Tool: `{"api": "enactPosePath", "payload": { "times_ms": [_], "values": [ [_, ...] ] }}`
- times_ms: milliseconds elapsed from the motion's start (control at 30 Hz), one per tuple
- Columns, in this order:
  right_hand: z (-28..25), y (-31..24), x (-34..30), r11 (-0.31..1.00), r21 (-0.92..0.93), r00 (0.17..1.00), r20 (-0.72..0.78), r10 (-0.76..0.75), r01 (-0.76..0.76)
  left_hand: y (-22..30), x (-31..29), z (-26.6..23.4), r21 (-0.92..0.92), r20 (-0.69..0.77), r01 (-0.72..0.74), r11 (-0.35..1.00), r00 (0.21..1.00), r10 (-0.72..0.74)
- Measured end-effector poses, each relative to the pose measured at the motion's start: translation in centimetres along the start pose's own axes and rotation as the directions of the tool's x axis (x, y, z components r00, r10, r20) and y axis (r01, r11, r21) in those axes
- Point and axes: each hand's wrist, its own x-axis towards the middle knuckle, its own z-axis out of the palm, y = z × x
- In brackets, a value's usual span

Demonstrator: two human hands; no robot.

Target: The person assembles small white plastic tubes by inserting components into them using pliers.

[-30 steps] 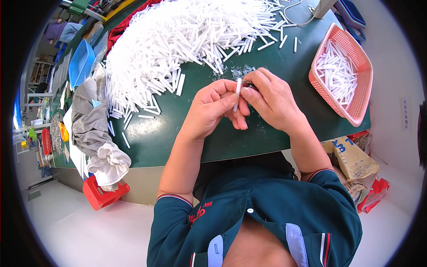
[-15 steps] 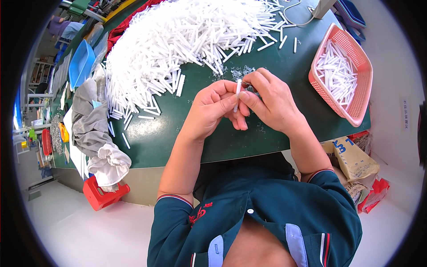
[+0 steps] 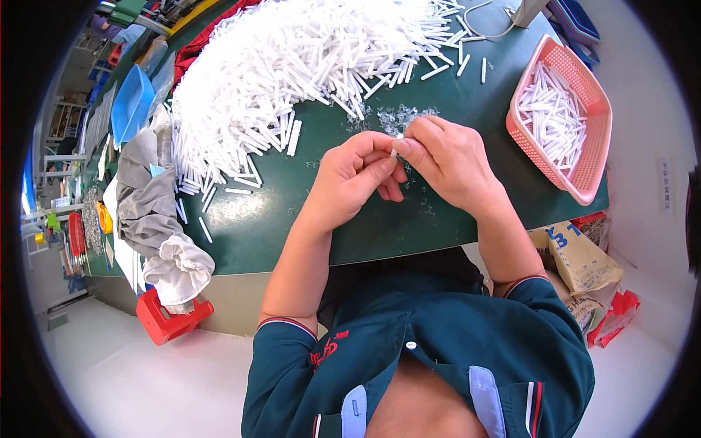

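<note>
A slim white plastic tube point(image 3: 395, 150) is held upright between my two hands over the green table point(image 3: 292, 226). My left hand point(image 3: 353, 175) pinches its lower part between thumb and fingers. The thumb and index finger of my right hand point(image 3: 451, 162) close on its upper end, partly covering it. Beyond my hands spreads a large heap of similar white tubes point(image 3: 292, 58). Small clear curled scraps point(image 3: 398, 120) lie on the table just past my fingertips.
At the right stands a pink basket point(image 3: 597, 139) with several white tubes inside. A blue tray point(image 3: 131, 106) and grey cloth point(image 3: 146, 193) lie at the left. A red stool point(image 3: 164, 321) is below the table's left front edge, paper sacks point(image 3: 584, 263) below the right.
My right fingers have moved down and in over the tube's upper end, so less of it shows. The left hand keeps its pinch, barely shifted.
</note>
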Motion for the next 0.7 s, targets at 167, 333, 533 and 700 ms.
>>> {"api": "enactPosePath", "payload": {
  "times_ms": [167, 333, 533, 700],
  "values": [
    [-0.7, 0.0, -0.1, 0.994, 0.084, 0.989, 0.142, 0.051, -0.064, -0.2, 0.0, 0.2, 0.126, -0.027, -0.041, 0.991, 0.999, 0.045],
    [-0.9, -0.3, 0.1, 0.976, 0.183, 0.975, 0.204, 0.083, -0.121, 0.0, 0.1, 0.1, 0.174, -0.039, -0.073, 0.982, 0.996, 0.081],
    [-1.8, 0.1, -0.1, 0.831, 0.517, 0.915, 0.404, -0.025, -0.205, 0.3, 0.1, -0.3, 0.075, -0.048, -0.062, 0.995, 0.997, 0.065],
    [-2.6, 1.0, -0.3, 0.599, 0.771, 0.883, 0.417, -0.217, -0.217, 0.4, 0.2, -0.6, 0.002, -0.039, -0.032, 0.999, 0.999, 0.033]
  ]
}}
